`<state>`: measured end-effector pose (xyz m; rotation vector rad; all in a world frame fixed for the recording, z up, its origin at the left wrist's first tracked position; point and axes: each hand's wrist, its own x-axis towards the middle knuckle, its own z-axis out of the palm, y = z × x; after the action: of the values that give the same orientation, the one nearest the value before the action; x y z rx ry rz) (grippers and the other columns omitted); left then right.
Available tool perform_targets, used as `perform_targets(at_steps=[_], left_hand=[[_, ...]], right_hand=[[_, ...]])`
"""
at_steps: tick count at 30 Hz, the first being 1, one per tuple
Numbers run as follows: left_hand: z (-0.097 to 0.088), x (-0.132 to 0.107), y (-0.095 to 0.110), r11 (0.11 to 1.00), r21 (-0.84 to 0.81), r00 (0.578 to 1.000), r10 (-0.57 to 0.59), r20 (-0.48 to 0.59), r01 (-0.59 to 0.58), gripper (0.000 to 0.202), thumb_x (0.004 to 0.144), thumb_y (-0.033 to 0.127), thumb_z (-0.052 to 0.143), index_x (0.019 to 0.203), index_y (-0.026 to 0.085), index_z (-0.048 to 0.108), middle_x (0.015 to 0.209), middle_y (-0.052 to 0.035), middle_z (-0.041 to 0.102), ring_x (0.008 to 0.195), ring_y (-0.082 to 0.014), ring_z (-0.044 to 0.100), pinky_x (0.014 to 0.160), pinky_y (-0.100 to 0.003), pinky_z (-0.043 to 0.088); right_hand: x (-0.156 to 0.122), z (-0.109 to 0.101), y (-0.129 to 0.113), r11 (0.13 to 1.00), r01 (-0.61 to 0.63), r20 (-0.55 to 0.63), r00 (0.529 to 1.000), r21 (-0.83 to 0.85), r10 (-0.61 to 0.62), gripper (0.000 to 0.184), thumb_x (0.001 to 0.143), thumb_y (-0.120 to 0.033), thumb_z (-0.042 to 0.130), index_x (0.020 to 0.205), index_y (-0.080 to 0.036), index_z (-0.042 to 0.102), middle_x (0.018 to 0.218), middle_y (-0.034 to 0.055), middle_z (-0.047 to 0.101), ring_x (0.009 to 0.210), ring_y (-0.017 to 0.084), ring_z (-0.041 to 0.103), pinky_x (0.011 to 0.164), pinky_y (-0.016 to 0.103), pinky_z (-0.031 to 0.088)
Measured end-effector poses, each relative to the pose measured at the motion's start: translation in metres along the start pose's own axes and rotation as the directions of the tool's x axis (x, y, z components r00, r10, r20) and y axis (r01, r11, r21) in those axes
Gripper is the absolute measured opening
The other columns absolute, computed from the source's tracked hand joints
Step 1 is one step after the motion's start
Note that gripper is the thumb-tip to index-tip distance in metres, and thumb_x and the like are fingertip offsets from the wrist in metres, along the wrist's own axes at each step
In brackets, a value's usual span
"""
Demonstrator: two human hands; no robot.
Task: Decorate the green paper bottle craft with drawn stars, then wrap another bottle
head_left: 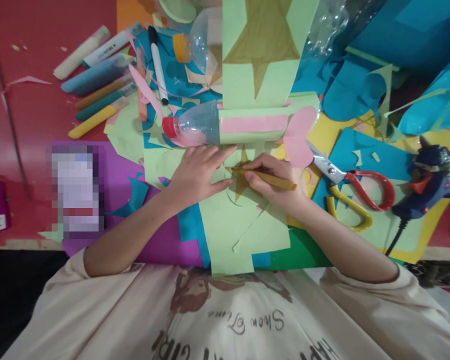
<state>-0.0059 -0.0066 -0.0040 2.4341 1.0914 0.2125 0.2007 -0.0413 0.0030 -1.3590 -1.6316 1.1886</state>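
Note:
In my right hand is a brown marker, its tip touching light green paper near a small brown star. A curved cut or drawn line runs around the star. My left hand lies on the green paper with fingers spread, just left of the star. Right above my hands lies a plastic bottle with a red cap, wrapped in green and pink paper. Further up, a green sheet carries a large brown star.
Scissors and a dark blue glue gun lie at the right. Several markers and a black-capped marker are at upper left. Another bottle has an orange cap. A blurred phone rests on purple paper. Blue scraps spread around.

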Motion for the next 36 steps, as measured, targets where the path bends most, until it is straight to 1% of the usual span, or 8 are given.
perform_targets(at_steps=[3,6,10,15,23,27,33,36], left_hand=[[0.0001,0.0004,-0.0005,1.000,-0.007,1.000,-0.004,0.003,0.004,0.058,0.093,0.045,0.050,0.142,0.015,0.046,0.093,-0.0063,0.059,0.096,-0.0244,0.054,0.092,-0.037,0.036],[0.0003,0.0007,-0.0010,1.000,-0.004,1.000,-0.006,0.007,0.006,0.058,0.093,0.046,0.050,0.142,0.015,0.045,0.093,-0.0061,0.059,0.096,-0.0244,0.053,0.092,-0.038,0.036],[0.0003,0.0011,-0.0007,1.000,0.005,1.000,-0.012,0.022,0.012,0.059,0.093,0.048,0.050,0.142,0.016,0.045,0.094,-0.0063,0.059,0.096,-0.0245,0.053,0.092,-0.038,0.036],[0.0011,0.0012,-0.0006,1.000,0.017,1.000,-0.010,0.010,0.010,0.058,0.092,0.046,0.052,0.141,0.017,0.046,0.092,-0.0058,0.060,0.096,-0.0243,0.054,0.091,-0.037,0.036],[0.0005,0.0005,-0.0007,1.000,0.010,1.000,-0.005,0.002,0.005,0.056,0.092,0.047,0.051,0.140,0.018,0.046,0.092,-0.0059,0.060,0.095,-0.0245,0.053,0.091,-0.038,0.037],[-0.0009,0.0009,-0.0002,1.000,-0.006,1.000,-0.006,0.023,0.006,0.058,0.093,0.047,0.049,0.141,0.015,0.046,0.093,-0.0069,0.059,0.096,-0.0252,0.053,0.092,-0.039,0.036],[-0.0007,0.0011,0.0001,1.000,-0.003,1.000,-0.011,0.022,0.011,0.059,0.093,0.048,0.048,0.142,0.014,0.046,0.091,-0.0065,0.059,0.093,-0.0248,0.052,0.091,-0.039,0.036],[-0.0005,0.0007,-0.0004,1.000,-0.004,1.000,-0.009,0.015,0.009,0.059,0.093,0.047,0.049,0.142,0.014,0.045,0.092,-0.0067,0.059,0.095,-0.0250,0.052,0.092,-0.039,0.036]], right_hand=[[-0.0011,0.0002,0.0009,1.000,-0.001,-0.011,1.000,-0.010,0.001,0.007,0.081,-0.025,0.061,0.076,-0.021,0.059,0.069,-0.0003,0.068,0.059,0.011,0.061,0.051,0.023,0.046],[-0.0032,-0.0011,0.0019,1.000,0.014,-0.024,1.000,-0.002,-0.014,0.009,0.084,-0.029,0.060,0.081,-0.021,0.060,0.071,0.0000,0.069,0.060,0.012,0.062,0.052,0.024,0.048],[-0.0038,-0.0030,0.0017,0.998,0.059,-0.013,0.998,0.000,-0.059,0.014,0.089,-0.030,0.056,0.091,-0.019,0.065,0.082,0.0027,0.072,0.071,0.014,0.068,0.062,0.026,0.053],[-0.0010,-0.0008,0.0012,0.997,0.072,0.000,0.997,-0.020,-0.072,0.014,0.084,-0.032,0.064,0.084,-0.018,0.065,0.068,-0.0001,0.067,0.054,0.010,0.058,0.049,0.022,0.045],[0.0014,0.0004,0.0003,0.999,0.036,0.030,0.999,-0.029,-0.035,0.010,0.084,-0.029,0.063,0.081,-0.020,0.064,0.070,0.0003,0.070,0.059,0.011,0.060,0.052,0.022,0.047],[0.0013,-0.0009,-0.0017,0.999,0.053,0.075,0.996,0.011,-0.054,0.008,0.083,-0.025,0.063,0.079,-0.019,0.066,0.069,0.0001,0.070,0.058,0.010,0.061,0.052,0.021,0.047],[0.0017,-0.0001,0.0001,0.999,0.039,-0.006,0.999,0.011,-0.039,0.008,0.082,-0.025,0.063,0.076,-0.019,0.063,0.065,-0.0011,0.066,0.055,0.010,0.058,0.049,0.022,0.045],[0.0024,0.0001,-0.0004,1.000,0.011,-0.001,1.000,-0.006,-0.012,0.008,0.082,-0.026,0.063,0.076,-0.020,0.062,0.066,-0.0007,0.066,0.057,0.011,0.058,0.050,0.023,0.045]])
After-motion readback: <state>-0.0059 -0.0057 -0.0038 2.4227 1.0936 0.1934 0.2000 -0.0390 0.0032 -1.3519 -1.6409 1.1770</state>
